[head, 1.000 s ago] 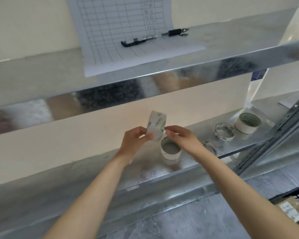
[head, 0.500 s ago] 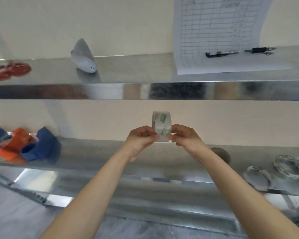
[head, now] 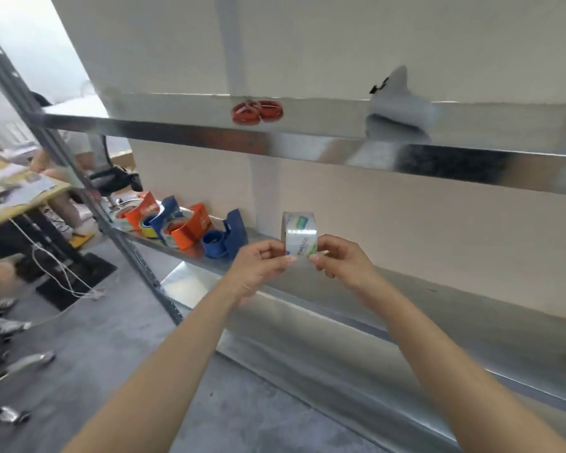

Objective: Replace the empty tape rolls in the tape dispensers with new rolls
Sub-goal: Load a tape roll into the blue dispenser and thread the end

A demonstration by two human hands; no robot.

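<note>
Over one shelf (head: 455, 308), left hand (head: 258, 269) and right hand (head: 340, 259) pinch one roll (head: 299, 233)

Metal shelf (head: 438, 302), orange and blue tape dispensers (head: 190, 232) clustered on its left end

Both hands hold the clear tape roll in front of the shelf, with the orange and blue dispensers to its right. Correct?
Not quite. The head view shows the dispensers to the left of the tape roll, not the right. The left hand and right hand do both hold it before the shelf.
</note>
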